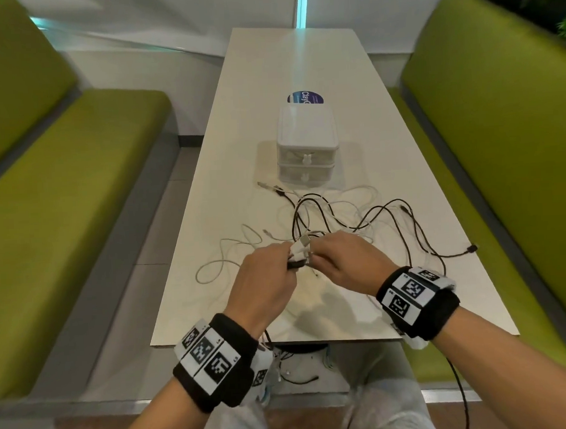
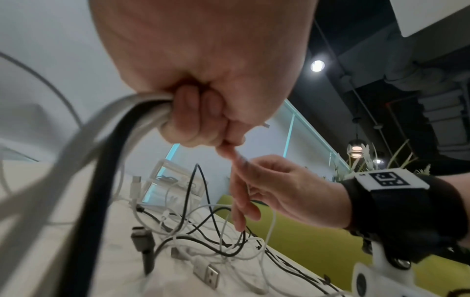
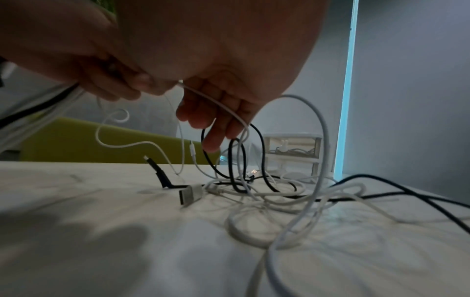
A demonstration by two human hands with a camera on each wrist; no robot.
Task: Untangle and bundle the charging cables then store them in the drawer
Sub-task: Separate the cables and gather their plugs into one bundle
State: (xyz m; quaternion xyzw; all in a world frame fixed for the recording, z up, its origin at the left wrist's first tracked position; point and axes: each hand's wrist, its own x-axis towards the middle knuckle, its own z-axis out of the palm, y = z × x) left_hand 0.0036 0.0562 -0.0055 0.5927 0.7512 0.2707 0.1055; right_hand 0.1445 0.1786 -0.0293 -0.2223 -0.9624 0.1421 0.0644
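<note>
Head view shows my left hand (image 1: 264, 273) fisted round a gathered bunch of white and black charging cables (image 2: 122, 124) at lower centre, while my right hand (image 1: 342, 260) pinches a thin white strand (image 3: 216, 104) beside it. The loose tangle of cables (image 1: 356, 217) sprawls on the white worktop (image 1: 402, 144) at centre right, just in front of the small white two-drawer box (image 1: 307, 142), both drawers closed. I judge it best to draw one strand free slowly, holding the bunch firm.

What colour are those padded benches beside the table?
Lime green padded benches, clearest in the head view.
</note>
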